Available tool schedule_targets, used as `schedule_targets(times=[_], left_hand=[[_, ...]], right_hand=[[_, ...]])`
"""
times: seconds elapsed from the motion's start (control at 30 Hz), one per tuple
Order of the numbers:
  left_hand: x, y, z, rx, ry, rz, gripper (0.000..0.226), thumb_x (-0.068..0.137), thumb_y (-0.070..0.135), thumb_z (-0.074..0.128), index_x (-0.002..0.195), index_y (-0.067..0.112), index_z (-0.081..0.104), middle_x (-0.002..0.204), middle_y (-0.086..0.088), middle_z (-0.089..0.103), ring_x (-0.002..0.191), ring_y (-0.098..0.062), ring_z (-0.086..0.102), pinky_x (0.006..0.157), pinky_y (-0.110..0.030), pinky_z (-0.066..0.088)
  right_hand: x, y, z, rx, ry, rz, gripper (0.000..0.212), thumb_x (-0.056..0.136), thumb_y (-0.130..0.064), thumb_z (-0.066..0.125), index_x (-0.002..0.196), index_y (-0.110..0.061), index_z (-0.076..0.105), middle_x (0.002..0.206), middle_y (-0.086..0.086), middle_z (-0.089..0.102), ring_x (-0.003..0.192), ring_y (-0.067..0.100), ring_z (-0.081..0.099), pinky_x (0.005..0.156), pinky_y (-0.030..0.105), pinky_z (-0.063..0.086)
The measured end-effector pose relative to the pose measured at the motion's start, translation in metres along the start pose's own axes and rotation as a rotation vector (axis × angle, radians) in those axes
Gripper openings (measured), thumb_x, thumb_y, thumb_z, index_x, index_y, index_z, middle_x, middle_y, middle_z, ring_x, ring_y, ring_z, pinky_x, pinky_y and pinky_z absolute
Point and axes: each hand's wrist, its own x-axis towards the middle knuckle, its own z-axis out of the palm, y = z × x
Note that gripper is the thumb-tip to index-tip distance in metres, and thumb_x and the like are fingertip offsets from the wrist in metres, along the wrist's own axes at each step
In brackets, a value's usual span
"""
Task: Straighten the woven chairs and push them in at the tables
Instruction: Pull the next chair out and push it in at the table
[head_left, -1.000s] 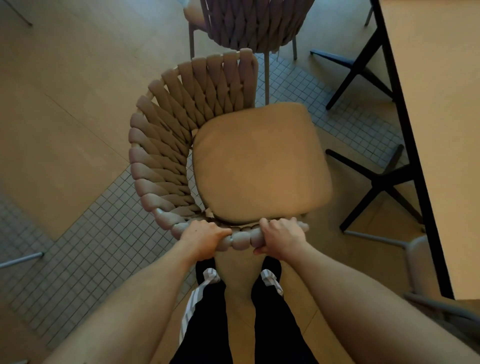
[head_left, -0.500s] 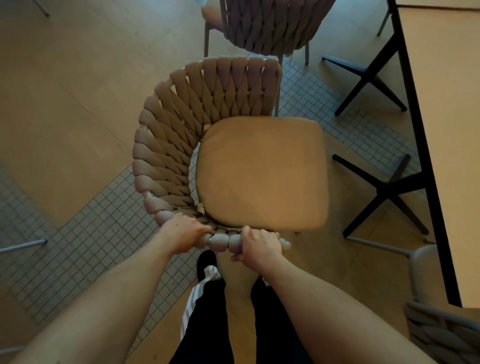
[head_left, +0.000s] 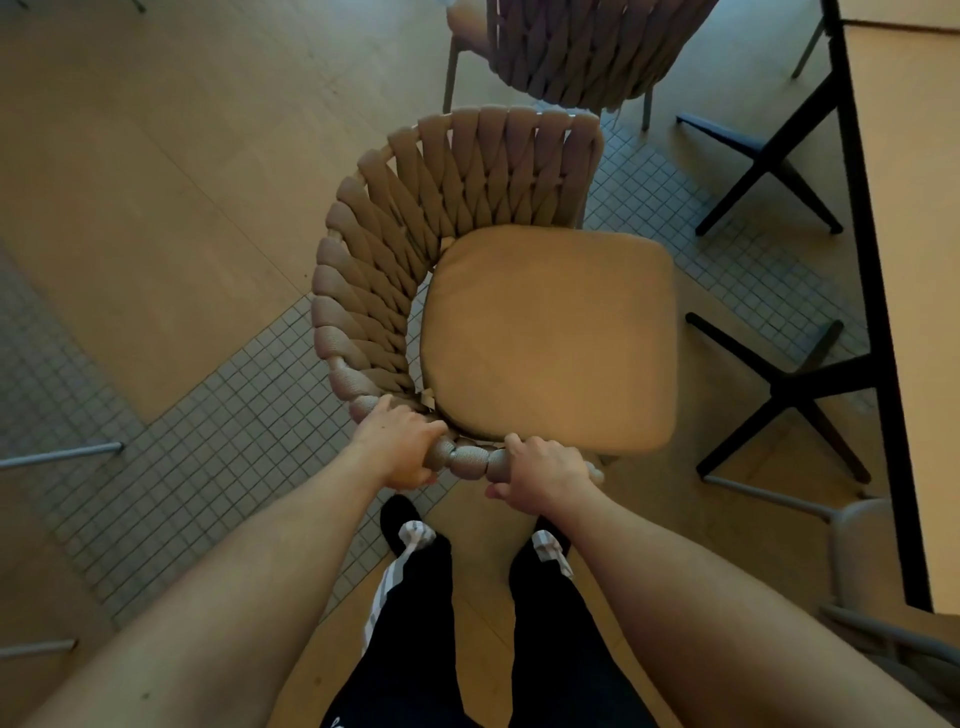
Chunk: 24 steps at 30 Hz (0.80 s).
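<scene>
Two hands, left (head_left: 397, 447) and right (head_left: 545, 475), gripping woven chair (head_left: 415, 249) rim, table (head_left: 904, 260) nearby, no readable writing

left hand (head_left: 397, 451), right hand (head_left: 543, 474), both hands gripping

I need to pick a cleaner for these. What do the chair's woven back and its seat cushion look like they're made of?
Woven back: thick padded rope or fabric cord, matte taupe, with a fine knit texture visible near the left hand.
Seat cushion: soft tan upholstery, matte, suede-like; rounded corners and faint creases suggest foam filling. The exact fibre cannot be told.
</scene>
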Motion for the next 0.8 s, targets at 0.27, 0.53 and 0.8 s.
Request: schedule_targets(times=[0.27, 0.53, 0.8], left_hand=[[-0.04, -0.035, -0.012, -0.101, 0.155, -0.087, 0.069, 0.092, 0.065, 0.045, 0.151, 0.03, 0.036, 0.154, -0.002, 0.04, 0.145, -0.025, 0.027, 0.118, -0.058, 0.017], [-0.087, -0.096, 0.0, -0.239, 0.201, -0.162, 0.073, 0.092, 0.07, 0.042, 0.154, 0.031, 0.031, 0.157, -0.004, 0.036, 0.144, -0.025, 0.03, 0.119, -0.059, 0.016], [-0.116, -0.157, 0.01, -0.259, 0.226, -0.174, 0.071, 0.094, 0.066, 0.044, 0.154, 0.031, 0.03, 0.157, -0.004, 0.036, 0.145, -0.025, 0.031, 0.12, -0.059, 0.017]], right_hand=[[-0.006, -0.046, -0.03, -0.017, 0.034, -0.059, 0.054, 0.093, -0.061, 0.059, 0.125, -0.02, 0.044, 0.127, 0.008, 0.059, 0.121, 0.032, 0.053, 0.097, 0.046, 0.044], [0.001, -0.127, -0.043, -0.039, 0.141, -0.119, 0.077, 0.089, -0.07, 0.056, 0.143, -0.018, 0.04, 0.143, 0.01, 0.049, 0.138, 0.033, 0.038, 0.111, 0.05, 0.036], [0.019, -0.193, -0.049, 0.016, 0.14, -0.075, 0.091, 0.087, -0.072, 0.057, 0.154, -0.02, 0.026, 0.146, 0.01, 0.048, 0.139, 0.034, 0.037, 0.112, 0.052, 0.034]])
